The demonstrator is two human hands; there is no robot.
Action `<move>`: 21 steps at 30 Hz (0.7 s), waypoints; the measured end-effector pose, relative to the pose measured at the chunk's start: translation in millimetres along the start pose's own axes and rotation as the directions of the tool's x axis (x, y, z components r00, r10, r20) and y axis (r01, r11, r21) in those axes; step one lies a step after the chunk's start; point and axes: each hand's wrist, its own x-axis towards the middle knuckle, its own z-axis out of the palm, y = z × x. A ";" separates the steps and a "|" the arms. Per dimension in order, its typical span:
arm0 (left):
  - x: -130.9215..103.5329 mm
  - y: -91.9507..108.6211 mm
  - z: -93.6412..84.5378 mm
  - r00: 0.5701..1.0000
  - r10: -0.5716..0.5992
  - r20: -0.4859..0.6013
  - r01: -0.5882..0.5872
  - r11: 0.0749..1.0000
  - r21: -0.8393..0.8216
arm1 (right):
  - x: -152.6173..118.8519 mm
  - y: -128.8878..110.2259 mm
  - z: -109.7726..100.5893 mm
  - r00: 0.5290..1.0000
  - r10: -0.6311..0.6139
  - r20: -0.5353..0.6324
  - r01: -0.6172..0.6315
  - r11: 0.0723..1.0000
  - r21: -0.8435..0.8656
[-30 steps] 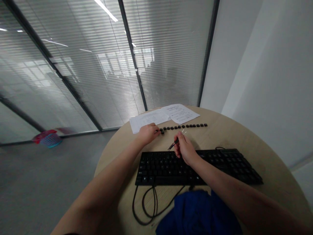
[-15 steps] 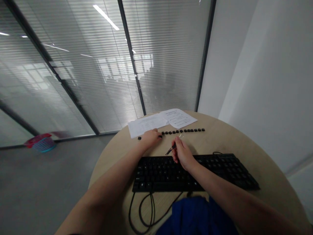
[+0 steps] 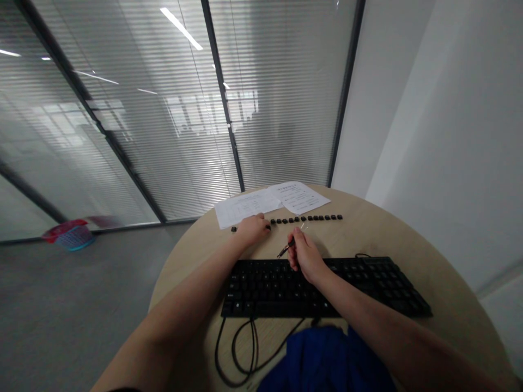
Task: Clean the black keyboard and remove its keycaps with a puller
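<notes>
Left hand (image 3: 252,230) is edging right, exposing a loose keycap (image 3: 233,229) left of the keycap row (image 3: 309,218), so I'm judging that end active, left grip unclear, right hand (image 3: 304,255) clamping a slim tool (image 3: 285,249).

The place looked like an office, perhaps a small meeting room: glass partitions (image 3: 134,147) in dark frames (image 3: 346,92), covered by slatted blinds (image 3: 290,147), closed one side, and bright strip lights (image 3: 181,28) showed in the glass. A plain pale wall (image 3: 449,136) stood beyond a round wood-toned table (image 3: 379,234), which bore printed sheets (image 3: 301,198) and a black computer keyboard (image 3: 269,286).
</notes>
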 end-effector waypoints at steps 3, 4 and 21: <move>-0.9 -1.6 -2.2 1.000 -0.006 -0.020 0.006 1.000 -0.018 | 0.4 0.7 -0.4 1.000 -0.006 0.006 0.005 1.000 0.016; -1.4 -2.6 -3.4 1.000 -0.010 -0.025 0.009 1.000 -0.024 | 0.4 0.8 -0.5 1.000 -0.006 0.010 0.005 1.000 0.022; -56.7 11.8 -46.5 0.991 0.025 0.132 0.001 0.981 -0.195 | -1.5 4.7 -4.4 0.996 -0.087 0.028 0.089 0.993 -0.073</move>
